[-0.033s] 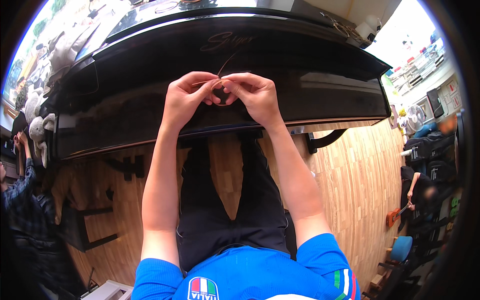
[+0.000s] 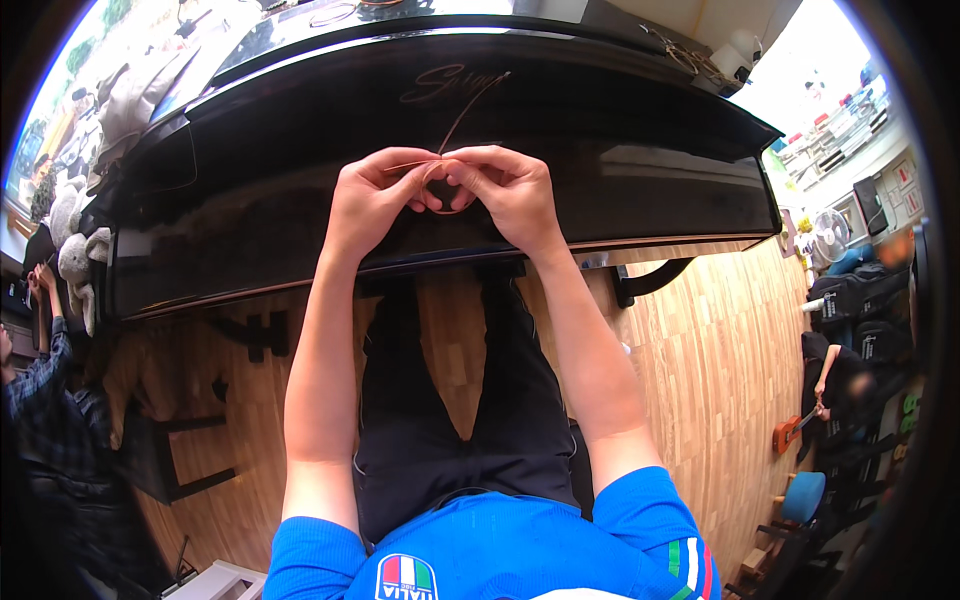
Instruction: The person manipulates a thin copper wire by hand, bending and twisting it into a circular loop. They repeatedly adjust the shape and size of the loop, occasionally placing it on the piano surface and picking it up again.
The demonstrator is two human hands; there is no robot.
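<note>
A thin copper-brown strand [image 2: 462,122], like cord or wire, is bent into a small loop between my hands. One loose end rises up and to the right from my fingertips, and a short end points left. My left hand [image 2: 366,198] pinches the loop's left side between thumb and forefinger. Its right side is pinched the same way by my right hand [image 2: 519,194], and the fingertips of both hands nearly meet at the top. The fingers partly cover the loop. Both hands are held before the glossy black front of a piano [image 2: 250,215].
On the piano top lie a bundle of thin strands [image 2: 690,55] at the right and a coil [image 2: 335,14] further left. Plush toys [image 2: 74,255] hang at the left near a person in a checked sleeve [image 2: 57,345]. Another person [image 2: 835,385] holds a small orange guitar [image 2: 786,435] near a blue stool [image 2: 802,496].
The strand's loose end reaches further up and right and shows more plainly. Both hands keep their pinch and have hardly moved.
</note>
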